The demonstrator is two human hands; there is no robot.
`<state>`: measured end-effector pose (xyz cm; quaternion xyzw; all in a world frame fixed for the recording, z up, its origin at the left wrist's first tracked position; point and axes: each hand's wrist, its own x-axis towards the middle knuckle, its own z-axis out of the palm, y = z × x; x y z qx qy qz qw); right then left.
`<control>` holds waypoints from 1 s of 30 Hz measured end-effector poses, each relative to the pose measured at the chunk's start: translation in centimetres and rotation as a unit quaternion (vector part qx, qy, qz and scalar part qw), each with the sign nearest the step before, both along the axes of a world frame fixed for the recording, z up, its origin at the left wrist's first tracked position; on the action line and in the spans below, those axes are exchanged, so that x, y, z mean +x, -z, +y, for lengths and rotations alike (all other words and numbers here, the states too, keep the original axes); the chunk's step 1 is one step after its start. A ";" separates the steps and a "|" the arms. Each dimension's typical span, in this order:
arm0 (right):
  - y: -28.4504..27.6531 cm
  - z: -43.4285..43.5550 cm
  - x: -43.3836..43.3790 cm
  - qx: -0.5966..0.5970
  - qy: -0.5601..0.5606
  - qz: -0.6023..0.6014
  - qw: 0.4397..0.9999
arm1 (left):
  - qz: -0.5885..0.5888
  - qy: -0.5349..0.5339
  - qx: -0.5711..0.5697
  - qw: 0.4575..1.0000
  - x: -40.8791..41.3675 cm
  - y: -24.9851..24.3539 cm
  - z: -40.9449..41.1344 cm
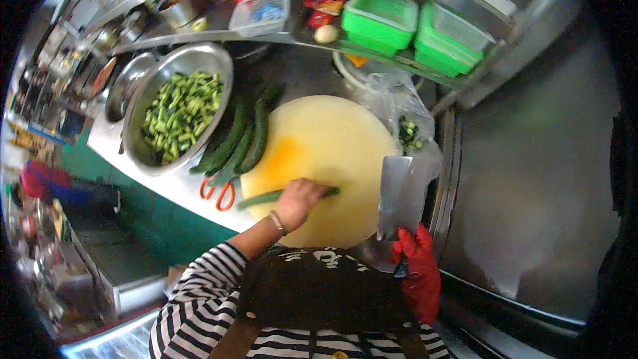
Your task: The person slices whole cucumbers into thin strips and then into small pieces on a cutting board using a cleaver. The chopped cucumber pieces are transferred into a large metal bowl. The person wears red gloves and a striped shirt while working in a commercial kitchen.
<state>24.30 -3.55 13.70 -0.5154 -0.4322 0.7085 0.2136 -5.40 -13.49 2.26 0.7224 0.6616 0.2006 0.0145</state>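
A round yellowish cutting board (344, 134) lies in front of me. Across its near left part stretches one cucumber (260, 200), with my left hand (299, 204) bare and closed over it. My right hand (417, 254), in a red rubber glove, grips the handle of a broad cleaver (401, 194). The cleaver's blade points away from me over the board's right edge, apart from the cucumber. Several whole cucumbers (234, 144) rest against the board's left side. Further left, a steel bowl (227, 67) holds many cut cucumber pieces (182, 112).
Orange-handled scissors (227, 197) lie by the board's left edge. A clear plastic bag (423, 124) with cucumber scraps hangs at the right. Green baskets (379, 20) and a white basket (259, 15) stand on the shelf behind. A steel surface (528, 169) extends rightward.
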 end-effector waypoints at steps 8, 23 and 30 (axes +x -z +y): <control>2.9 -0.5 -1.4 0.129 -0.094 -0.065 0.985 | 0.026 0.198 0.073 0.977 4.7 2.7 0.7; 2.4 -2.6 -2.8 0.363 -0.259 -0.272 0.853 | -0.053 0.061 0.076 0.994 3.4 2.5 -0.9; 2.6 -4.2 -1.5 0.386 -0.315 -0.270 0.824 | -0.135 0.071 0.118 0.981 2.7 2.9 -0.3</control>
